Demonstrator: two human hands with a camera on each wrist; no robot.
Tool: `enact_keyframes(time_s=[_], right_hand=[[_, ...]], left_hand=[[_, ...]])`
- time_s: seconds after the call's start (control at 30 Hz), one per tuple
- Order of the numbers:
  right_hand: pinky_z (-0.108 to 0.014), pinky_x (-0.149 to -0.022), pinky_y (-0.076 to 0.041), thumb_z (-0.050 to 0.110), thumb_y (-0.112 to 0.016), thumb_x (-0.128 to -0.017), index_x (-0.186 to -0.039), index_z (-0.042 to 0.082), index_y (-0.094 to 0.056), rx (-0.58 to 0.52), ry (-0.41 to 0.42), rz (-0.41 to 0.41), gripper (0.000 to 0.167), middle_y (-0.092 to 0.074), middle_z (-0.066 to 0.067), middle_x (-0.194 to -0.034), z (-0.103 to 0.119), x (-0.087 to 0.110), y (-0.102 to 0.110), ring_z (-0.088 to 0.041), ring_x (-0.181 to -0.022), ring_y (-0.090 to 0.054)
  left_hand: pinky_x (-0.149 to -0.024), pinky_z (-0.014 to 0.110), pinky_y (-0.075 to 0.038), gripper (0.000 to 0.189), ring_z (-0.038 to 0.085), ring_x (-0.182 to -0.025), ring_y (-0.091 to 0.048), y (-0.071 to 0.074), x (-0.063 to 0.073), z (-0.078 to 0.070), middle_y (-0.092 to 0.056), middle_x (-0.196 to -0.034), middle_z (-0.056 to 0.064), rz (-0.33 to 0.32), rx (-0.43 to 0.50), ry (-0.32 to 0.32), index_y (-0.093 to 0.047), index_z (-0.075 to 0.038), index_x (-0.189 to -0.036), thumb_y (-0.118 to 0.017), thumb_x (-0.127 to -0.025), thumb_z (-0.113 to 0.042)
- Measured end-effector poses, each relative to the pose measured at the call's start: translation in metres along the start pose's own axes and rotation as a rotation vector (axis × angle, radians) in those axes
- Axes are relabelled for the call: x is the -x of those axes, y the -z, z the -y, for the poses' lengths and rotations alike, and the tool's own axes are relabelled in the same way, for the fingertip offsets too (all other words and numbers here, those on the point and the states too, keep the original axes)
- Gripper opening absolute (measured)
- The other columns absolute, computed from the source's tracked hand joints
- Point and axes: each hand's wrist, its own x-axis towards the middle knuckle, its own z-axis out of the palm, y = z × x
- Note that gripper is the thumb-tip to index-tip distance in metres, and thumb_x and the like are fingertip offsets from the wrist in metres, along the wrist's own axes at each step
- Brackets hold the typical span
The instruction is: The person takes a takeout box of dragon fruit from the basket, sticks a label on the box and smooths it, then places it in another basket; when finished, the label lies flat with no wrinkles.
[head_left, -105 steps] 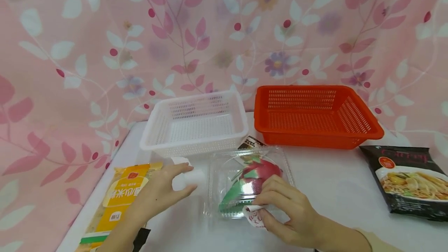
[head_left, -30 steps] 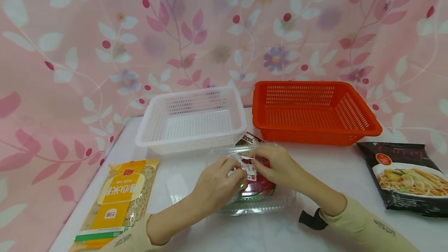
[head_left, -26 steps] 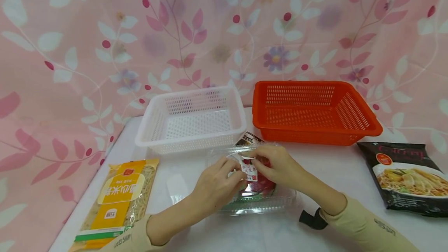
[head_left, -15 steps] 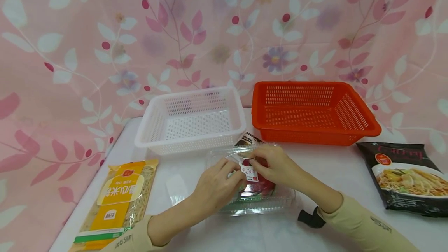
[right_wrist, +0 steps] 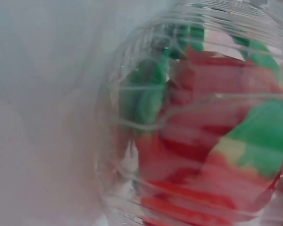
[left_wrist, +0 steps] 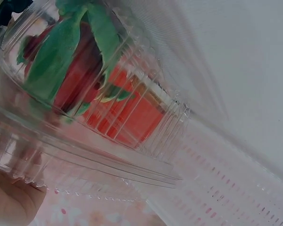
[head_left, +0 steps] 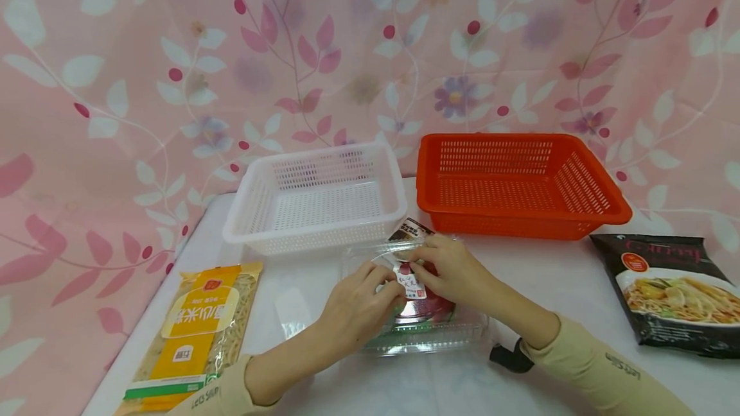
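Note:
A clear plastic clamshell box stands on the white table with a red and green dragon fruit inside. On its lid lies a white label with red characters. My left hand pinches the label's lower left edge, fingers curled. From the other side my right hand pinches its upper edge between thumb and fingers, which cover part of it. Through the ribbed wall, the left wrist view shows the dragon fruit with green leaf-like scales. It fills much of the right wrist view, blurred.
Behind the box stand a white basket and a red basket. A small dark packet lies between them. A yellow noodle bag is at left, a black noodle packet at right. A pale strip lies left of the box.
Earlier my right hand held the label at the box's front and my left hand was apart, beside a white curl. Both hands came to the lid; lately the label has tilted slightly.

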Motion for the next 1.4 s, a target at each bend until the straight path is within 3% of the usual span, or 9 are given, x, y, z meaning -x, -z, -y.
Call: enact_keyframes(time_s=[0.3, 0.43, 0.53, 0.67, 0.8, 1.1, 1.4], right_hand=[[-0.023, -0.054, -0.037, 0.019, -0.074, -0.074, -0.100, 0.009, -0.067, 0.091, 0.039, -0.067, 0.028, -0.050, 0.003, -0.070, -0.002, -0.003, -0.005, -0.013, -0.071, -0.044], [-0.023, -0.055, -0.039, 0.013, -0.075, -0.074, -0.096, 0.009, -0.066, 0.089, 0.084, -0.113, 0.025, -0.049, 0.001, -0.070, -0.005, -0.007, -0.007, -0.014, -0.070, -0.045], [-0.021, -0.054, -0.041, 0.007, -0.074, -0.074, -0.088, 0.014, -0.067, 0.085, 0.132, -0.138, 0.017, -0.050, 0.002, -0.071, -0.007, -0.009, -0.007, -0.013, -0.069, -0.045], [-0.020, -0.056, -0.043, 0.005, -0.073, -0.075, -0.082, 0.019, -0.071, 0.062, 0.135, -0.108, 0.015, -0.050, 0.004, -0.073, -0.009, -0.009, -0.007, -0.012, -0.071, -0.047], [-0.022, -0.062, -0.043, 0.008, -0.074, -0.075, -0.088, 0.018, -0.074, 0.030, 0.102, -0.057, 0.016, -0.054, 0.004, -0.078, -0.013, -0.007, -0.004, -0.012, -0.074, -0.046], [-0.020, -0.057, -0.040, 0.009, -0.076, -0.071, -0.089, 0.018, -0.075, 0.085, 0.117, -0.043, 0.020, -0.051, 0.003, -0.076, -0.014, 0.007, 0.007, -0.012, -0.073, -0.040], [-0.021, -0.060, -0.043, 0.011, -0.075, -0.070, -0.087, 0.014, -0.074, 0.124, 0.146, -0.074, 0.018, -0.052, 0.004, -0.077, -0.014, 0.026, 0.014, -0.011, -0.073, -0.043]], left_hand=[[-0.062, 0.019, -0.045, 0.006, 0.012, -0.084, -0.056, -0.001, 0.000, 0.000, -0.060, -0.084, -0.006, 0.039, 0.001, -0.021, -0.065, -0.017, -0.078, -0.069, -0.075, -0.015], [-0.078, 0.026, -0.047, 0.013, 0.015, -0.097, -0.059, -0.001, 0.001, -0.005, -0.064, -0.095, -0.001, 0.095, 0.024, -0.099, -0.066, -0.011, -0.092, -0.063, -0.081, -0.018], [-0.093, 0.031, -0.042, 0.031, 0.020, -0.108, -0.055, 0.001, 0.003, -0.012, -0.063, -0.110, 0.006, 0.185, 0.048, -0.151, -0.063, -0.005, -0.108, -0.056, -0.086, -0.026], [-0.100, 0.034, -0.036, 0.045, 0.023, -0.118, -0.049, 0.005, 0.008, -0.019, -0.057, -0.122, 0.010, 0.290, -0.011, -0.193, -0.058, -0.002, -0.120, -0.054, -0.087, -0.032], [-0.102, 0.036, -0.034, 0.047, 0.024, -0.119, -0.048, 0.010, 0.013, -0.024, -0.056, -0.125, 0.011, 0.305, -0.078, -0.224, -0.057, -0.004, -0.122, -0.059, -0.083, -0.030], [-0.098, 0.037, -0.037, 0.050, 0.021, -0.120, -0.047, 0.027, 0.026, -0.027, -0.056, -0.125, 0.008, 0.340, -0.024, -0.146, -0.056, -0.011, -0.122, -0.068, -0.078, -0.032], [-0.098, 0.041, -0.037, 0.050, 0.023, -0.120, -0.047, 0.039, 0.037, -0.015, -0.054, -0.127, 0.007, 0.394, 0.024, -0.040, -0.054, -0.011, -0.124, -0.067, -0.080, -0.031]])
